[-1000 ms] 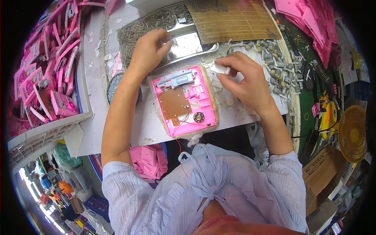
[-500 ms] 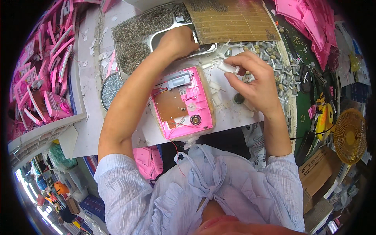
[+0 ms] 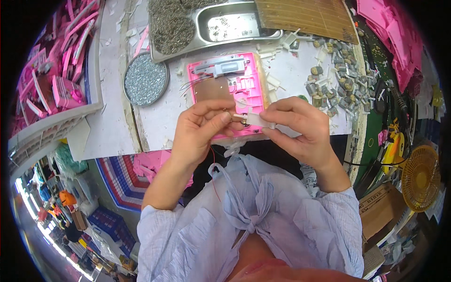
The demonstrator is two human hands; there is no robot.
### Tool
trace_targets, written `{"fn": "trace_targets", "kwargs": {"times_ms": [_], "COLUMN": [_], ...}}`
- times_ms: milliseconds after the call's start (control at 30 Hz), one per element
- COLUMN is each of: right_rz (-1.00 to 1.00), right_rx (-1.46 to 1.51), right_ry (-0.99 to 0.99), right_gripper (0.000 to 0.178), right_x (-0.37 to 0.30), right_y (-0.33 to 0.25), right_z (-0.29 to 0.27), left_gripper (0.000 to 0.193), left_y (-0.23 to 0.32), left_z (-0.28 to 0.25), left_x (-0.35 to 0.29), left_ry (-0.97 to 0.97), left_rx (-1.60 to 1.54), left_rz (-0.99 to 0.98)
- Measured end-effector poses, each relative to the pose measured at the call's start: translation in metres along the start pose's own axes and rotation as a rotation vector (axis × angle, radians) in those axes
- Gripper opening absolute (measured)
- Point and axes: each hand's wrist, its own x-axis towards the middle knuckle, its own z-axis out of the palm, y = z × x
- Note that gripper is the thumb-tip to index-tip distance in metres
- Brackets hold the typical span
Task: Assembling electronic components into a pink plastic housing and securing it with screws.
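My right hand (image 3: 300,129) pinches a small white plastic piece with a thin stem (image 3: 256,120) between thumb and fingertips. Its stem points toward my left hand (image 3: 206,127), whose thumb and forefinger are closed together at the tips. Whatever they hold is too small to make out. Both hands hover over the near part of an open pink plastic casing (image 3: 254,87). Inside the casing lie a brown board (image 3: 211,89), a grey module (image 3: 225,68) and wires; my hands partly cover the rest.
A metal tray (image 3: 277,34) with many small metal parts stands behind the casing, partly under a brown ribbed sheet (image 3: 310,19). A round dish of silvery bits (image 3: 145,79) sits at left. Small motor-like parts (image 3: 338,84) lie at right. Pink casings fill a crate (image 3: 94,113) far left.
My left hand has come out of the metal tray to above the casing. My right hand has brought the white piece down and leftward to meet it. The view has shifted.
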Motion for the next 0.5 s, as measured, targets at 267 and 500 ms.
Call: {"fn": "trace_targets", "kwargs": {"times_ms": [267, 500], "right_rz": [-0.050, -0.071], "right_rx": [-0.094, -0.109], "right_ry": [-0.088, -0.094], "right_gripper": [0.030, 0.032], "right_x": [-0.002, -0.015], "right_y": [-0.007, -0.003], "right_z": [0.003, -0.005], "left_gripper": [0.013, 0.016], "left_y": [-0.022, -0.013], "left_z": [-0.004, 0.014], "left_x": [-0.004, -0.006], "left_ry": [0.008, -0.018], "left_rx": [-0.270, 0.486], "left_rz": [0.001, 0.237]}}
